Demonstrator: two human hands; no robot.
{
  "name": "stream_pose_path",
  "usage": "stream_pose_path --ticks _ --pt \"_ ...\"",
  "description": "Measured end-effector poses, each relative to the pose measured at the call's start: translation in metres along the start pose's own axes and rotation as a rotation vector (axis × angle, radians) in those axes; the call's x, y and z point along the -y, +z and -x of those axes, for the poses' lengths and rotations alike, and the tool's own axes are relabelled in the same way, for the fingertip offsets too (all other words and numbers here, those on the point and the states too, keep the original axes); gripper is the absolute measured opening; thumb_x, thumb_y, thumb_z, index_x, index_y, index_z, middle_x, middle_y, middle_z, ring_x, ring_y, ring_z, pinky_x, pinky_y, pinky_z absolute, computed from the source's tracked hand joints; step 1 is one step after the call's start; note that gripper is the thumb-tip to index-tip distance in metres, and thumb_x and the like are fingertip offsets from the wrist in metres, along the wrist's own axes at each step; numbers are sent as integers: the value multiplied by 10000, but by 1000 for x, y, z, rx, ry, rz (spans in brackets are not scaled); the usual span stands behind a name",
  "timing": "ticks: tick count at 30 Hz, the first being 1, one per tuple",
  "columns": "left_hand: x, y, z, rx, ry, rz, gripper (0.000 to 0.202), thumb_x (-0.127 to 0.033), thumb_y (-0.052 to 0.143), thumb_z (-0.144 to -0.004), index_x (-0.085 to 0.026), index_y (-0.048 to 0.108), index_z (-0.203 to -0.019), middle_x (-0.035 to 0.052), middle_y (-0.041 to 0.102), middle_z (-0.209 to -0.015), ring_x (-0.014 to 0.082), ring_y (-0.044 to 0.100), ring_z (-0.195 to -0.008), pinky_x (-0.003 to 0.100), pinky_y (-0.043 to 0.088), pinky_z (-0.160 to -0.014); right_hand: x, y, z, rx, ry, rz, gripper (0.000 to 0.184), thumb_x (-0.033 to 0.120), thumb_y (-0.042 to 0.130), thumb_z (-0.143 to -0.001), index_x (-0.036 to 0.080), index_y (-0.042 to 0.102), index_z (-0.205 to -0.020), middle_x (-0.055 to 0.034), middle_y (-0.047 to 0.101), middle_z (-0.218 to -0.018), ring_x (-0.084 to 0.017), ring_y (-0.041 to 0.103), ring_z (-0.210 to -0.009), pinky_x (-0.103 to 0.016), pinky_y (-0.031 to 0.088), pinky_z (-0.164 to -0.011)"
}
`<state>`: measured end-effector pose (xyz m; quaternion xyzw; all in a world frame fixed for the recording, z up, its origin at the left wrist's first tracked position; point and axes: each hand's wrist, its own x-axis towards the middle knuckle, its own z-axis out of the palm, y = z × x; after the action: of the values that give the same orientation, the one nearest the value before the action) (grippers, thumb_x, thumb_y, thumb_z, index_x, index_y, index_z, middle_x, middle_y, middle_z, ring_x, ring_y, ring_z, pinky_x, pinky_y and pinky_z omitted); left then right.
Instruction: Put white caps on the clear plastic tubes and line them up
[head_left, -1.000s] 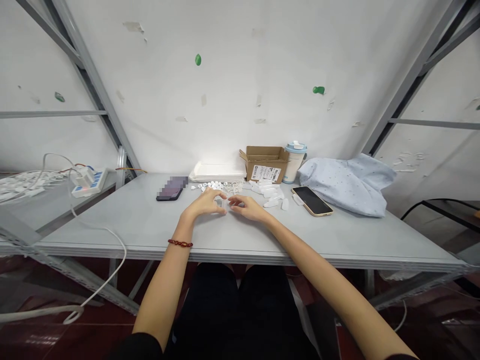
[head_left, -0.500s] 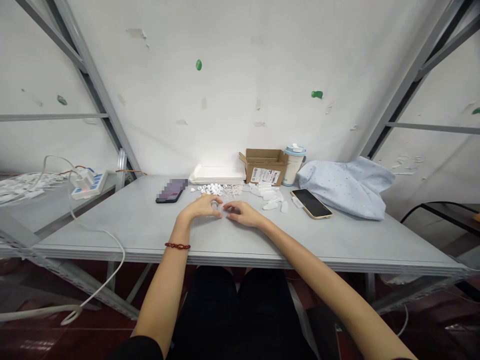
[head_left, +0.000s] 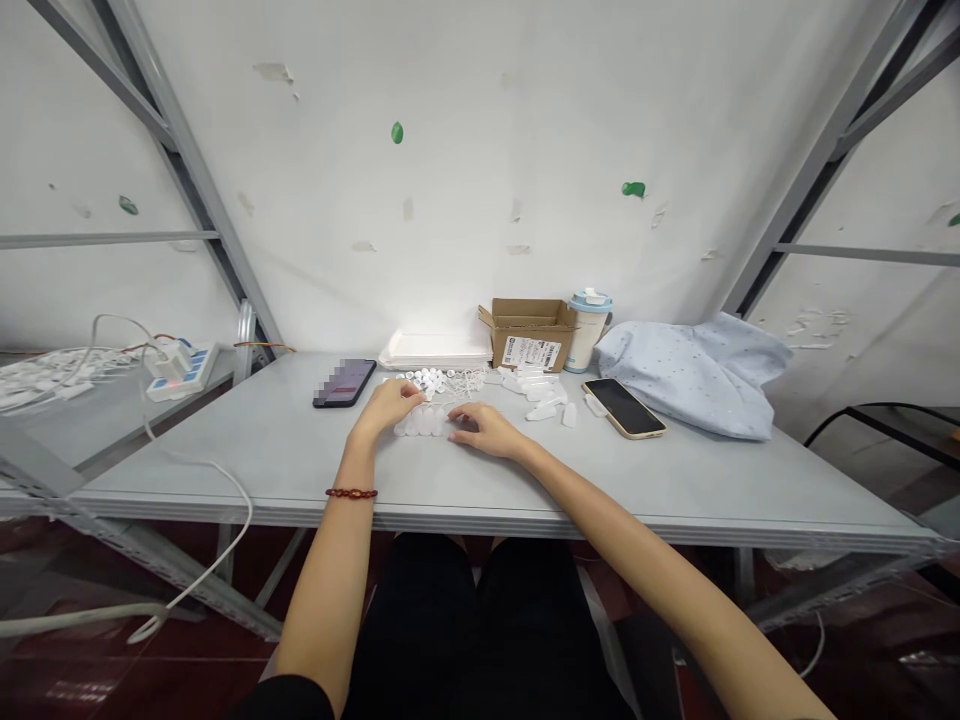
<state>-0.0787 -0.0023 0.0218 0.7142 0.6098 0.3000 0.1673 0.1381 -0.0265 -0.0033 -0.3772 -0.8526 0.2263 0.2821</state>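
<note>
A row of translucent whitish plastic tubes [head_left: 422, 422] lies side by side on the grey table [head_left: 480, 490], between my hands. My left hand [head_left: 391, 404] is above the row's left end, fingertips drawn together by the near edge of a pile of small white caps [head_left: 430, 381]; whether something is in that pinch is hidden. My right hand [head_left: 486, 430] rests at the row's right end, thumb and fingers apart, its tips beside the last tube. Thin white loop-like pieces [head_left: 466, 381] lie right of the caps. More translucent tubes [head_left: 541, 390] are scattered further right.
Along the back stand a white foam tray [head_left: 436, 350], an open cardboard box [head_left: 531, 335] and a lidded cup [head_left: 588, 332]. One phone [head_left: 345, 384] lies left, another phone [head_left: 624, 408] right, near a light-blue cloth [head_left: 694, 375]. A white cable [head_left: 217, 468] hangs over the left side.
My left hand has moved up and left from the tubes toward the white caps, uncovering the row of tubes. My right hand has stayed nearly in place.
</note>
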Motion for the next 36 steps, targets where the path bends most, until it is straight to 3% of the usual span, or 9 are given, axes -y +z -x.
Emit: stream_pose_path --ticks 3,5,7,10,23,36 --pt "8 -10 5 67 -94 17 389 -532 606 -675 -169 644 -810 66 683 -906 248 625 -906 347 470 -820 -2 3 0 -22 -2 27 301 262 678 -785 129 634 -1051 -103 662 -1047 -189 591 -925 -329 448 -826" --pt "14 -17 10 134 -151 64 540 -561 708 -565 -155 638 -916 103 669 -1002 272 622 -955 358 477 -838 -3 6 -2 -33 -23 40 301 275 689 -777 134 632 -1036 -97 657 -1032 -189 584 -920 -337 440 -844" --pt "19 -23 16 203 -181 90 685 -528 791 -453 -152 625 -1000 128 646 -1085 294 606 -1021 365 479 -865 -4 9 -4 -43 -42 63 304 282 705 -764 132 630 -1016 -95 647 -1003 -189 573 -904 -340 436 -841" --pt "21 -27 22 274 -179 74 797 -491 819 -421 -171 587 -1112 134 613 -1177 304 586 -1072 389 466 -912 -5 14 -7 -51 -49 110 313 302 720 -753 127 626 -994 -96 619 -982 -190 553 -897 -332 433 -823" --pt "12 -24 20 285 -126 -60 686 -426 766 -464 -192 612 -1090 82 641 -1172 298 594 -1055 329 477 -863 2 18 -10 -49 -42 277 293 386 643 -824 132 609 -966 -107 576 -1000 -209 527 -931 -340 410 -831" --pt "15 -19 17 269 -91 -39 682 -456 751 -474 -190 631 -1091 81 635 -1192 289 597 -1039 320 462 -861 10 23 -17 -51 81 430 433 551 576 -823 137 586 -948 -134 572 -1020 -262 511 -995 -375 405 -825"
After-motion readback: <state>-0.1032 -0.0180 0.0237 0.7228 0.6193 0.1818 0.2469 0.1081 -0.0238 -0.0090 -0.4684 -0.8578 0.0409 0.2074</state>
